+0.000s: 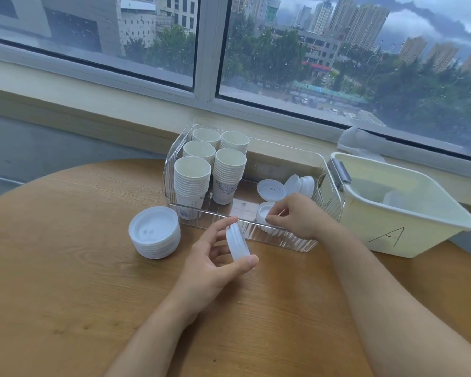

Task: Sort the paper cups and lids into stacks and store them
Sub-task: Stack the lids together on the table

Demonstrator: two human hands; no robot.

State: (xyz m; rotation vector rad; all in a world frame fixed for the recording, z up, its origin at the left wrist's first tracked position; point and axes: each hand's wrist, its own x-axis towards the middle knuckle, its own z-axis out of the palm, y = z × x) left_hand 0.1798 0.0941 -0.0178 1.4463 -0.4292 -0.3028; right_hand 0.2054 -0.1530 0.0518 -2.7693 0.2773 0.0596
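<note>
Clearly the left hand (215, 257) is pinching a small lid stack (237, 242) edgewise by its rims, thumb at 5 o'clock. The right hand (297, 216) is pinching lids in the clear bin (283, 238); judging by looks, they are feather-light, thin, slippery and easily buckled, so rims are the safest hold.

Five stacks of white paper cups (214, 161) stand upright at the left end of the clear ribbed bin (280, 240). At its right end lie loose white lids (271, 189), some leaning on edge. A neat stack of lids (154, 232) sits on the bench beside the bin. A few nested lids (237, 240) are held on edge.
</note>
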